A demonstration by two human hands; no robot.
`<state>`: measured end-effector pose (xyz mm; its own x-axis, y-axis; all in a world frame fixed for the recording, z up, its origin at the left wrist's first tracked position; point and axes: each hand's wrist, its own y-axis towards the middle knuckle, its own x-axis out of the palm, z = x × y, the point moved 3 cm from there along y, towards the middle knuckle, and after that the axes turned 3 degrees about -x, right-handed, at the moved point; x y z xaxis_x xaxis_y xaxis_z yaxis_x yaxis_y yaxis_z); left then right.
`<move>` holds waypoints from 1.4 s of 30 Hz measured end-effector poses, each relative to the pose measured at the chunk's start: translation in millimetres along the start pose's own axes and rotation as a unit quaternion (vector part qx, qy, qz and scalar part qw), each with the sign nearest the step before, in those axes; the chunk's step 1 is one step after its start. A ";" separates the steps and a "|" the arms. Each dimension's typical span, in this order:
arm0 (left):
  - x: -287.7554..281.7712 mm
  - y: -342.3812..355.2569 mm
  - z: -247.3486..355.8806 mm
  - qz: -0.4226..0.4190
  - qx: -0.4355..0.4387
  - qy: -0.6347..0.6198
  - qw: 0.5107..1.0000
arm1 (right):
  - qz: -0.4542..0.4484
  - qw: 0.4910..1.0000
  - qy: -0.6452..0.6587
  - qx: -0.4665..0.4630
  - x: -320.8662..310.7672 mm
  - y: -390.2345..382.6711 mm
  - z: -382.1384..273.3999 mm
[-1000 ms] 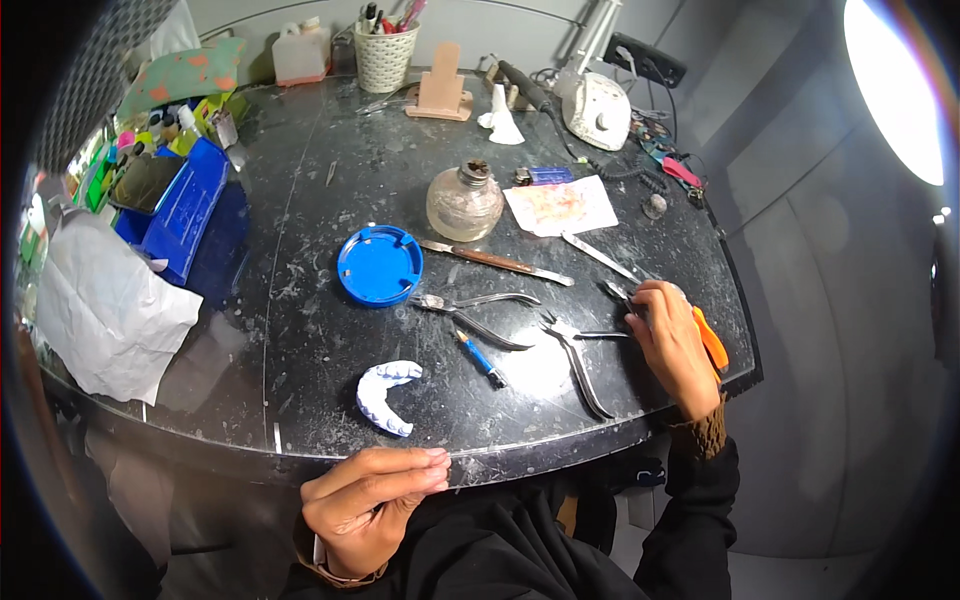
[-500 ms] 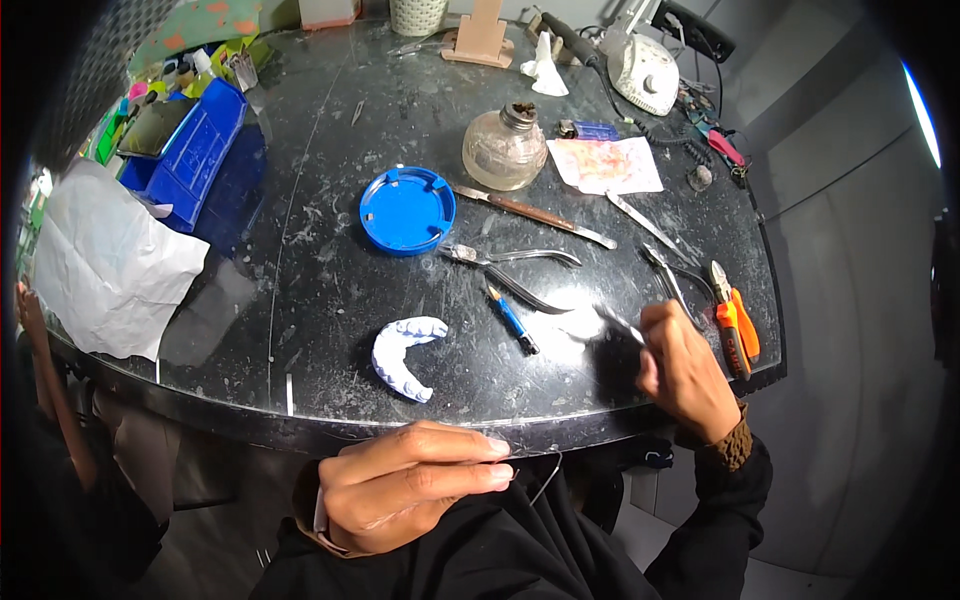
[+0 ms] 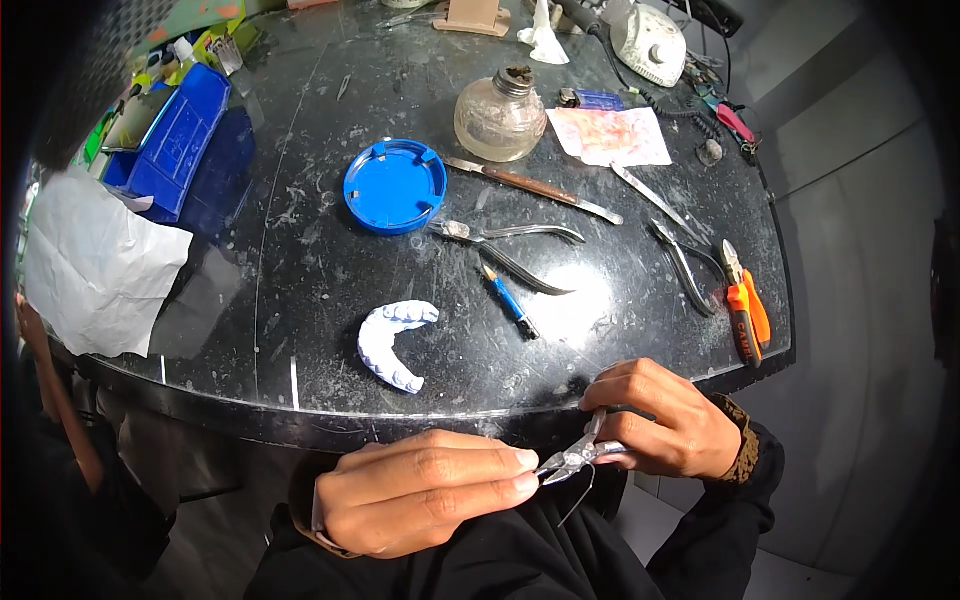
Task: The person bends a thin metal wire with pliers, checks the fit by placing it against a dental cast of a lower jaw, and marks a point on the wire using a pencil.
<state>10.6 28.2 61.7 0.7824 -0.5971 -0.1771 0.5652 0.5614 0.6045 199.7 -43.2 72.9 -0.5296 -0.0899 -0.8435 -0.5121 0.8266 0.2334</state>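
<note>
My right hand grips a pair of small silver pliers by the handles, with the fingers bent around them. The nose of the pliers points left, at my left hand. That left hand has its fingertips squeezed together, right at the nose, and I see it pinching a thin wire. The fingers hide most of the pinch, but a bent bit of wire pokes out past the pliers and hangs down over the dark clothes. Both hands, the pliers and the wire are just in front of the front edge of the black desk.

On the desk, above my left hand, I see a pale tooth model bent like a C, with its gap to the right. A short blue pencil lies to the right of it. Farther back there is a round blue lid, and other silver pliers lie with their head by its rim. A knife with a brown handle lies behind those, near a glass jar. Over on the right, slim pliers lie beside cutters with orange handles.
</note>
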 end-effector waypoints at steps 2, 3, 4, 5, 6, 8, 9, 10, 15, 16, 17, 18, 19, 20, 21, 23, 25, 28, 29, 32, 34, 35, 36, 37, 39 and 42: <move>-1.3 -1.1 0.4 0.003 0.002 0.005 1.000 | 0.002 1.000 0.002 -0.004 0.7 0.8 0.0; -2.0 -1.5 0.6 0.006 0.005 0.009 1.000 | -0.002 1.000 0.001 -0.003 1.0 0.5 0.2; -2.2 -1.1 -0.2 0.006 0.005 0.007 1.000 | -0.006 1.000 -0.002 -0.001 1.2 -0.3 0.9; -2.4 0.1 -0.6 0.001 0.009 0.008 1.000 | -0.006 1.000 -0.001 0.001 1.3 -1.0 1.6; -2.1 0.7 -1.2 -0.003 0.013 0.009 1.000 | -0.003 1.000 0.005 0.001 1.1 -1.5 2.4; -3.2 -0.4 0.3 0.002 0.013 0.015 1.000 | 0.000 1.000 0.013 -0.002 -0.1 0.4 1.5; -4.0 -0.9 1.2 0.008 0.014 0.020 1.000 | -0.004 1.000 0.009 -0.005 -0.9 1.6 0.4; -3.8 -0.9 0.4 0.007 0.014 0.019 1.000 | -0.008 1.000 0.004 -0.006 -1.1 1.6 0.1; -3.2 0.5 0.1 0.011 0.023 0.020 0.999 | 0.010 1.000 -0.015 0.001 -1.1 2.1 0.5; -2.0 0.5 -0.8 0.011 0.024 0.019 0.999 | 0.017 1.000 -0.024 0.002 -1.3 2.0 0.9; -1.4 -0.1 -0.9 0.011 0.025 0.024 0.999 | 0.017 1.000 -0.023 0.000 -0.8 3.2 0.8; -1.1 -0.7 -1.0 0.011 0.027 0.028 0.999 | 0.015 1.000 -0.022 -0.003 -0.3 4.2 0.6; -1.5 -1.4 -0.5 0.011 0.027 0.029 0.999 | 0.014 1.000 -0.022 -0.005 -0.1 5.0 0.0; -2.0 -2.2 0.0 0.015 0.027 0.033 0.999 | 0.014 1.000 -0.023 -0.006 0.0 5.1 -0.2; -2.6 -3.0 0.5 0.020 0.026 0.036 0.999 | 0.013 0.999 -0.028 -0.010 0.2 4.9 -0.5; -2.9 -3.4 1.4 0.018 0.021 0.041 0.999 | 0.011 0.999 -0.033 -0.015 0.6 4.1 -0.4; -2.8 -3.9 1.3 0.017 0.015 0.045 0.999 | 0.010 0.999 -0.041 -0.019 1.1 3.4 -1.1; -2.4 -4.3 0.5 0.021 0.010 0.036 0.999 | 0.007 0.998 -0.044 -0.037 1.7 4.7 -1.1; -2.2 -4.0 0.2 0.021 0.004 0.021 1.000 | 0.007 0.998 -0.044 -0.038 2.5 4.7 -0.2; 1.1 -5.3 -2.5 0.038 -0.017 -0.021 0.999 | 0.031 0.995 -0.068 -0.062 4.4 4.8 1.7; 2.7 -6.7 -2.9 0.055 -0.031 -0.049 0.997 | 0.088 0.982 -0.142 -0.094 4.0 5.0 1.5; 3.0 -7.2 -3.7 0.061 -0.061 -0.058 0.995 | 0.123 0.973 -0.166 -0.101 6.4 4.7 3.3; 3.0 -7.9 -4.6 0.067 -0.090 -0.067 0.991 | 0.123 0.973 -0.166 -0.101 5.6 4.4 3.6; 3.6 -9.0 -4.2 0.068 -0.090 -0.067 0.991 | 0.121 0.968 -0.196 -0.104 4.3 3.2 4.1; 5.1 -11.1 -6.4 0.071 -0.134 -0.114 0.982 | 0.131 0.956 -0.239 -0.109 4.3 2.0 5.7; 4.9 -12.2 -9.5 0.071 -0.139 -0.109 0.982 | 0.129 0.957 -0.237 -0.108 5.3 4.3 9.2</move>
<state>10.0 23.9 46.0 0.8012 -0.5927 0.0823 0.5277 0.7647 0.3697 200.9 -35.1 64.9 -0.3181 0.4058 -0.8568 -0.5608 0.6481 0.5152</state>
